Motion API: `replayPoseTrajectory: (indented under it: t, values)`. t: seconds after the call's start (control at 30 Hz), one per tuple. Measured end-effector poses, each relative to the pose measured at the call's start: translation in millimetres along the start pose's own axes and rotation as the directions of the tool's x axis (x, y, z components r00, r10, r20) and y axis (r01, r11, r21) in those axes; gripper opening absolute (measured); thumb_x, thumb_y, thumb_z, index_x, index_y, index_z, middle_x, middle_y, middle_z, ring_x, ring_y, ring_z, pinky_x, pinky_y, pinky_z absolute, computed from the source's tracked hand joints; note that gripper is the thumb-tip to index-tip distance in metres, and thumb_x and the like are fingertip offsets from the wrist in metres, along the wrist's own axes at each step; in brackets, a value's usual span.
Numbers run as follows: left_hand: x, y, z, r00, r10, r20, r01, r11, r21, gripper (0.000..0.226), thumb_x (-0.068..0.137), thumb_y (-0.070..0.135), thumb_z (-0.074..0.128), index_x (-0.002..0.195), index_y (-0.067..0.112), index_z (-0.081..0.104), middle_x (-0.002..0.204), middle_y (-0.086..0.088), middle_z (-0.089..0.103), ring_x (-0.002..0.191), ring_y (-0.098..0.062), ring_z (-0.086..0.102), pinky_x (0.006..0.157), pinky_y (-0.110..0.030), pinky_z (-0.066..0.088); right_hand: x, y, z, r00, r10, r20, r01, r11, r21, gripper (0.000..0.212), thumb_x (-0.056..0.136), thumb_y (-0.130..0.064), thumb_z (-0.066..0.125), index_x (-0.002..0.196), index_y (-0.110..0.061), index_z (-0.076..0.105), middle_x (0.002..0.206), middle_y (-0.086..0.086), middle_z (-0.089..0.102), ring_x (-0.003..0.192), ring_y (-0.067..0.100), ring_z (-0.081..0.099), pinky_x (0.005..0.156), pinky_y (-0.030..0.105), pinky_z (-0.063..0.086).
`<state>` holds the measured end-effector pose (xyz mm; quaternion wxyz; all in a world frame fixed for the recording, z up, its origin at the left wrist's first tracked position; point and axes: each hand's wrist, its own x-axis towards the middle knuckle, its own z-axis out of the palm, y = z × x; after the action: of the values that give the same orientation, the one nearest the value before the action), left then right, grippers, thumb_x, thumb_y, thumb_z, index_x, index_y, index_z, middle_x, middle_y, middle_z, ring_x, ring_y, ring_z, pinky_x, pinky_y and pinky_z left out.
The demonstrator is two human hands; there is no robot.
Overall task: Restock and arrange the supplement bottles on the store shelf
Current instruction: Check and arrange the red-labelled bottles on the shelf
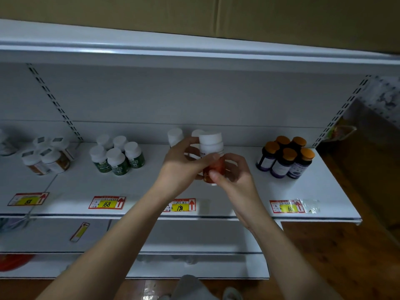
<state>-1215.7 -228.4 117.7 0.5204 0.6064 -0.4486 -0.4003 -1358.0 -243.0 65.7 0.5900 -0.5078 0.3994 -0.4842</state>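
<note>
A white-capped supplement bottle (211,154) with a red-orange lower body is held above the shelf (238,187) by both hands: the left hand (184,167) is curled round its left side, thumb laid across the front just under the cap, and the right hand (232,172) pinches its lower part from the right, thumb pressed on the red band. The bottle is upright or nearly so, and whether its base touches the shelf cannot be told, since the fingers hide it. It is judged to be a stiff plastic container, light enough for one hand, smooth and a little slippery at the glossy label; a hold round the waist just below the cap, where the thumb already lies, is judged safest, the cap being left free. Beyond the fingertips two more white caps (175,135) stand at the back of the shelf. Well to the left of the fingers a cluster of green-labelled bottles (118,155) is grouped, and well to the right purple bottles with orange caps (285,158). On the shelf edge nearer than the wrists, price tags can be read: "168" (107,202) and "198" (179,205); the print on the bottle label itself is too blurred to be read
</note>
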Motion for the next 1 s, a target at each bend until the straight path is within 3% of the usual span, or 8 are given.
replayPoseTrajectory:
  t: [0.1,0.17,0.3,0.47,0.6,0.73,0.87,1.0]
  values:
    - [1,1,-3,1.0,-0.022,0.013,0.023,0.997,-0.075,0.039,0.083,0.013,0.079,0.116,0.018,0.059,0.098,-0.011,0.067,0.077,-0.022,0.07,0.061,-0.034,0.062,-1,-3,-3,0.985,0.121,0.122,-0.152,0.944,0.294,0.041,0.085,-0.014,0.062,0.126,-0.015,0.053,0.113,0.013,0.07,0.106,0.023,0.067,0.089,0.034,0.055]
    - [2,2,-6,0.999,-0.038,0.025,0.041,0.991,-0.126,0.035,0.085,0.011,0.076,0.115,0.011,0.056,0.101,-0.013,0.068,0.075,-0.021,0.07,0.066,-0.038,0.063,-2,-7,-5,0.975,0.138,0.176,-0.191,0.923,0.335,0.035,0.096,-0.006,0.052,0.13,-0.011,0.054,0.114,0.015,0.07,0.106,0.023,0.067,0.088,0.03,0.055]
    - [1,4,-9,0.999,-0.04,0.032,0.044,0.989,-0.142,0.03,0.09,0.012,0.071,0.115,0.007,0.057,0.104,-0.012,0.071,0.078,-0.019,0.072,0.07,-0.033,0.063,-2,-8,-2,0.981,0.104,0.162,-0.146,0.95,0.276,0.038,0.098,0.004,0.047,0.135,-0.006,0.052,0.122,0.022,0.066,0.11,0.027,0.066,0.09,0.031,0.056]
    - [0,2,-8,1.0,0.019,0.011,-0.019,0.999,0.031,0.031,0.086,0.032,0.075,0.113,0.025,0.061,0.099,0.001,0.069,0.083,-0.017,0.072,0.066,-0.035,0.063,-2,-5,4,0.999,-0.032,0.035,0.032,0.999,0.003,0.045,0.081,-0.009,0.07,0.122,-0.023,0.058,0.115,0.001,0.071,0.11,0.018,0.067,0.095,0.035,0.054]
    - [0,-1,-8,0.999,0.035,0.007,-0.035,0.999,0.041,0.033,0.083,0.027,0.079,0.11,0.031,0.061,0.092,0.008,0.067,0.083,-0.016,0.072,0.064,-0.033,0.062,-2,-5,12,0.998,-0.064,0.002,0.064,0.992,-0.105,0.05,0.08,0.0,0.076,0.119,-0.025,0.058,0.113,-0.001,0.068,0.108,0.014,0.066,0.084,0.025,0.056]
    - [3,2,-11,0.999,0.026,0.035,-0.026,1.0,-0.008,0.041,0.082,0.021,0.08,0.119,0.023,0.06,0.102,-0.003,0.068,0.084,-0.02,0.072,0.066,-0.036,0.063,-2,-6,17,0.998,-0.07,-0.004,0.069,0.987,-0.142,0.05,0.082,-0.003,0.076,0.118,-0.03,0.056,0.115,-0.003,0.064,0.109,0.008,0.062,0.08,0.016,0.053]
    - [5,1,-19,0.991,-0.069,0.118,0.094,0.971,-0.218,0.046,0.086,0.013,0.074,0.127,0.012,0.052,0.114,-0.013,0.068,0.099,-0.029,0.072,0.078,-0.043,0.062,1,-9,15,0.997,0.022,0.069,-0.029,0.995,0.099,0.042,0.086,-0.015,0.065,0.127,-0.025,0.057,0.125,0.001,0.066,0.118,0.016,0.062,0.094,0.027,0.052]
    - [8,-4,-24,0.985,-0.07,0.161,0.106,0.967,-0.23,0.035,0.092,0.015,0.067,0.124,0.007,0.053,0.114,-0.012,0.072,0.098,-0.029,0.072,0.084,-0.04,0.061,0,-11,13,0.985,0.071,0.16,-0.112,0.957,0.267,0.04,0.099,0.002,0.046,0.136,-0.01,0.052,0.127,0.011,0.067,0.12,0.022,0.063,0.097,0.029,0.053]
